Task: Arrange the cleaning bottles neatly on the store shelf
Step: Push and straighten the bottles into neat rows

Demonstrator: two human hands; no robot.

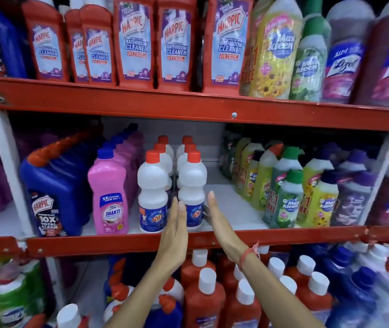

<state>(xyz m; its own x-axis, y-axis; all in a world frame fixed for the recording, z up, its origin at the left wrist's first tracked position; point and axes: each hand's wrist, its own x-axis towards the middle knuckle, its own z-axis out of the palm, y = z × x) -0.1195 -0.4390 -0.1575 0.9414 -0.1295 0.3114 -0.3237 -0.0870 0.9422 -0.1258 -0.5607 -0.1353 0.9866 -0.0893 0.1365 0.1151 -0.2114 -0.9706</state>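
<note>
Both hands are raised to the middle shelf, palms turned inward and fingers straight, bracketing the front white bottle of the right-hand row. The left hand lies flat along that bottle's left flank, in the narrow gap to the neighbouring white bottle; contact looks likely there but cannot be confirmed. The right hand stands just off the bottle's right flank, apart from it. Neither hand is closed on anything: both are open and flat.

The white bottles stand upright in two files, red caps in line, running back from between the palms. To the outside of the right hand lies bare shelf, then the green and yellow bottles. To the outside of the left hand, past the other white file, stands a pink bottle.

Assessment: the step appears to be squaring the right file. It is best done by pressing low on the body with both palms evenly (the bottles are tall and narrow, so a high push risks tipping), keeping the label forward and the base level with the front lip.
</note>
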